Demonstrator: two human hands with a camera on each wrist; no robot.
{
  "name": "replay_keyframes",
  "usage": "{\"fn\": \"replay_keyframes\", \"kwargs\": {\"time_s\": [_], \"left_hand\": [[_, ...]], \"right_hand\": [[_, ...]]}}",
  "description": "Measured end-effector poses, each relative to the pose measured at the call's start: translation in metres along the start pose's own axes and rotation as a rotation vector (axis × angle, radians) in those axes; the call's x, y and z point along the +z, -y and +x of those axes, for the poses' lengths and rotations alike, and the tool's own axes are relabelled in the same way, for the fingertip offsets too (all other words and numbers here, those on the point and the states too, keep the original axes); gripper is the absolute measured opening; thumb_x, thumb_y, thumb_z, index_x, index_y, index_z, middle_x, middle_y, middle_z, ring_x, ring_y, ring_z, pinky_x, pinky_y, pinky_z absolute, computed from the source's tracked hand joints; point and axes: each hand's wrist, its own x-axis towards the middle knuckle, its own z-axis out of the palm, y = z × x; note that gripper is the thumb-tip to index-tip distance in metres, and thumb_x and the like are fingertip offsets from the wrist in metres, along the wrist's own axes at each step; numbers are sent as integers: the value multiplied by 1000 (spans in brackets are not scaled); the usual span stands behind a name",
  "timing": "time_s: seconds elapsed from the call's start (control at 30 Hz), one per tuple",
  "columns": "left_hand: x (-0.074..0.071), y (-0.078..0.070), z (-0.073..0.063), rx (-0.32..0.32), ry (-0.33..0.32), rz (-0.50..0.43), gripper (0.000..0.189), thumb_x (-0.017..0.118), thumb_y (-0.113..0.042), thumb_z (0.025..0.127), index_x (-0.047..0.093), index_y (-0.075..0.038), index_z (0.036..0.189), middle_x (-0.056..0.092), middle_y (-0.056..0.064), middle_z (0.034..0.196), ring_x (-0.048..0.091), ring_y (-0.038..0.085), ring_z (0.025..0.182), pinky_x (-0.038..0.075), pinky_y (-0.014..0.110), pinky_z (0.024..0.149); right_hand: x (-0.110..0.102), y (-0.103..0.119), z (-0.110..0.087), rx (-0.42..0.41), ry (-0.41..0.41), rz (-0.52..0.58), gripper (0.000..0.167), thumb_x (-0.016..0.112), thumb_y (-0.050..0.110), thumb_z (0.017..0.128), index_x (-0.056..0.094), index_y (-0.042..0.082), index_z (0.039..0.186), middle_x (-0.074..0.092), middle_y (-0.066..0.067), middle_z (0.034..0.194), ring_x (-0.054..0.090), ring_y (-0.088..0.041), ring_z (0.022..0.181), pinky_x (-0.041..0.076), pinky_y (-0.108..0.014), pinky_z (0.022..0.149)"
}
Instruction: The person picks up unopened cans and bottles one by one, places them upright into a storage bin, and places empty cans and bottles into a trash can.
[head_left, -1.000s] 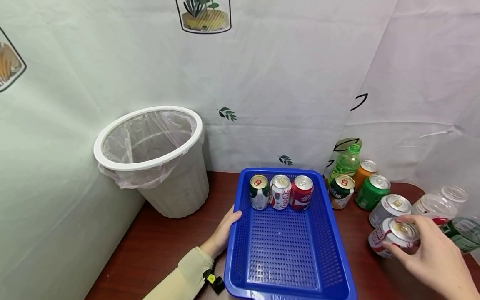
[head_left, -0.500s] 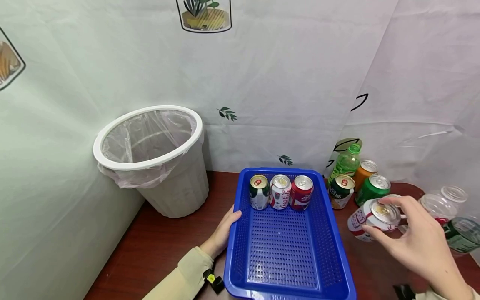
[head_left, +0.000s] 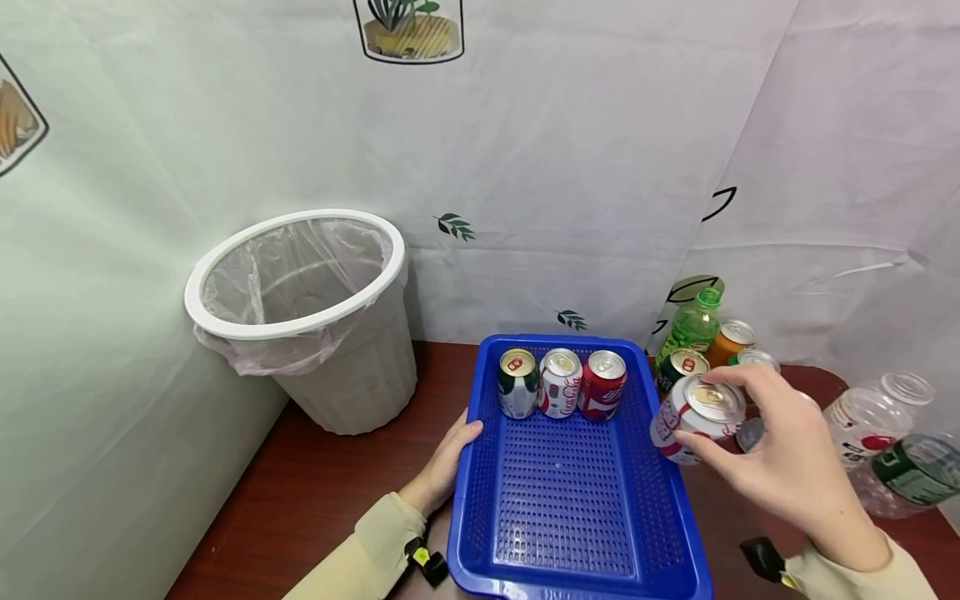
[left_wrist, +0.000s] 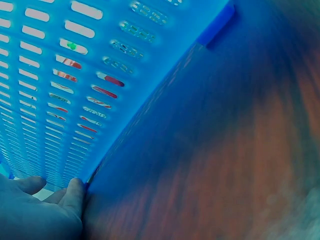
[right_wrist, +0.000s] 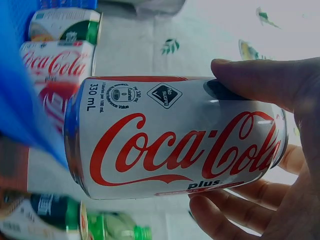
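My right hand (head_left: pixel 791 458) grips a white and red Coca-Cola can (head_left: pixel 681 421) between thumb and fingers, raised beside the right rim of the blue basket (head_left: pixel 577 508). In the right wrist view the held can (right_wrist: pixel 175 140) lies sideways across the picture, lettering toward the camera. My left hand (head_left: pixel 444 467) holds the basket's left rim, thumb at the top edge. Up close, the left wrist view has this hand (left_wrist: pixel 47 210) against the slotted wall. Three cans stand along the basket's far end: a green and white can (head_left: pixel 518 387), a white Coca-Cola can (head_left: pixel 561 387) and a red can (head_left: pixel 602 387).
Right of the basket stand a green bottle (head_left: pixel 692 329), an orange can (head_left: pixel 731 340), a dark green can (head_left: pixel 684 367) and another green can (head_left: pixel 756 358). Clear plastic bottles (head_left: pixel 873 417) are at the far right. A lined white bin (head_left: pixel 352 358) stands back left on the wooden table (head_left: pixel 277 517).
My right hand has lifted the Coca-Cola can from among the drinks on the right and carried it left to the basket's right rim. The left hand has stayed at the basket.
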Motion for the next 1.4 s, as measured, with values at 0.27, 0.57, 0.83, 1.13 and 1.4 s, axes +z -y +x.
{"fn": "replay_keyframes", "kwargs": {"time_s": [0.27, 0.57, 0.83, 1.13, 1.4], "left_hand": [[-1, -2, -1, -10, -14, -9, 65, 34, -36, 106, 12, -26, 167, 29, 13, 168, 33, 39, 149, 33, 40, 116], [-1, -1, -1, -9, -16, 11, 67, 35, -36, 106, 10, -25, 167, 27, 12, 169, 30, 37, 151, 32, 40, 117], [0, -2, -1, -20, -15, 5, 67, 35, -37, 106, 11, -26, 167, 27, 13, 168, 32, 39, 150, 32, 41, 116], [1, -2, -2, -21, -24, 4, 65, 34, -34, 106, 14, -24, 166, 32, 19, 164, 40, 37, 142, 37, 39, 113], [0, 0, 0, -19, -27, 4, 64, 34, -34, 106, 16, -22, 166, 32, 16, 164, 44, 24, 138, 39, 37, 112]], "right_hand": [[33, 21, 21, -62, 115, 67, 71, 100, 24, 60, 65, 16, 121, 66, 7, 115, 58, -5, 99, 43, -8, 83], [77, 41, 33, -118, 270, 57, 64, 95, 36, 70, 61, 21, 122, 62, 7, 114, 63, -9, 93, 56, -35, 76], [116, 57, 35, -190, 420, 79, 63, 95, 35, 70, 59, 24, 121, 62, 10, 111, 65, -7, 93, 57, -34, 80], [149, 63, 34, -257, 518, 76, 62, 95, 32, 70, 60, 18, 120, 62, 5, 110, 65, -13, 90, 57, -37, 80], [163, 64, 34, -256, 514, 116, 62, 94, 30, 73, 59, 17, 123, 62, 4, 113, 64, -13, 100, 56, -39, 89]]}}
